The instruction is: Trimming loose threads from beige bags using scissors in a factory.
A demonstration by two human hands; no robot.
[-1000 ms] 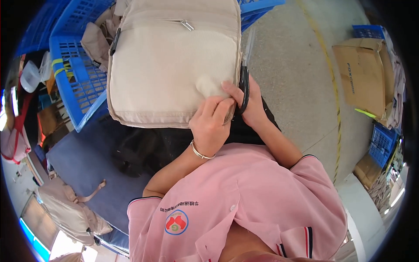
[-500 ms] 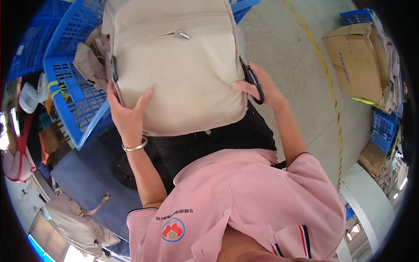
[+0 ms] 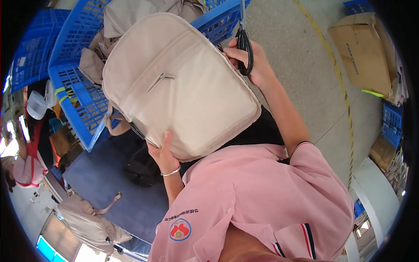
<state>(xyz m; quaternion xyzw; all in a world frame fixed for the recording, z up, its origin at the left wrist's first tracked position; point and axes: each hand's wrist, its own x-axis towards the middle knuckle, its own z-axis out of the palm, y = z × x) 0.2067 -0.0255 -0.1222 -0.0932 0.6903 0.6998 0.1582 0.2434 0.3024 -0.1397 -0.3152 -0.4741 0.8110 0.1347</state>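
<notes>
Beige backpack [image 3: 205, 100] occupies left hand [image 3: 163, 156], scissors [image 3: 243, 36] the right hand [image 3: 260, 65].

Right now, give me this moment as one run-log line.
left hand: holding beige backpack by lower-left edge | right hand: holding black-handled scissors at backpack's right edge | blue plastic crate: beige fabric inside

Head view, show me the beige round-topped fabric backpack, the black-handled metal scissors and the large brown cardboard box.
Beige round-topped fabric backpack [image 3: 187, 96]: head view, on its front panel.
Black-handled metal scissors [image 3: 243, 36]: head view, top of the handles.
Large brown cardboard box [image 3: 363, 54]: head view, on its side.
</notes>
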